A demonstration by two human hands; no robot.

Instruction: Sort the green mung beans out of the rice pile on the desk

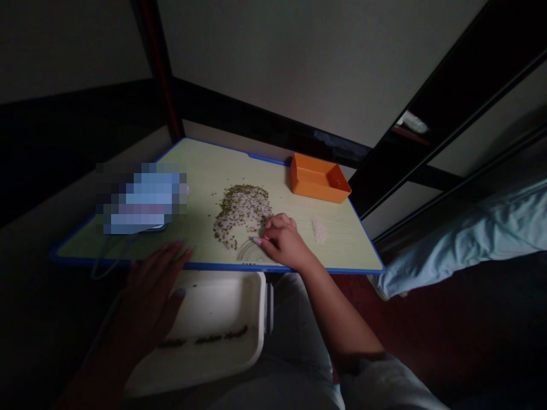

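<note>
A spread pile of mung beans (223, 219) mixed with pale rice-like grains (244, 213) lies on the small folding table (205, 165). At the pile's right edge is my right hand (284, 240), its fingers curled and thumb close to the index finger; anything between them is too small to make out. A printed protractor scale (250, 250) shows beside the thumb. To the right sits a small heap of white grains (318, 230). My left hand (156, 285) is in shadow at the front edge, fingers stretched out, above a white tray (260, 319) holding lines of dark beans (209, 339).
An orange box (320, 192) stands at the table's back right corner. On the left lies a pixelated phone-like object (145, 199) with a cable (102, 256) hanging over the edge. A person's light-blue trouser leg (465, 242) is at the right. Walls close off the back.
</note>
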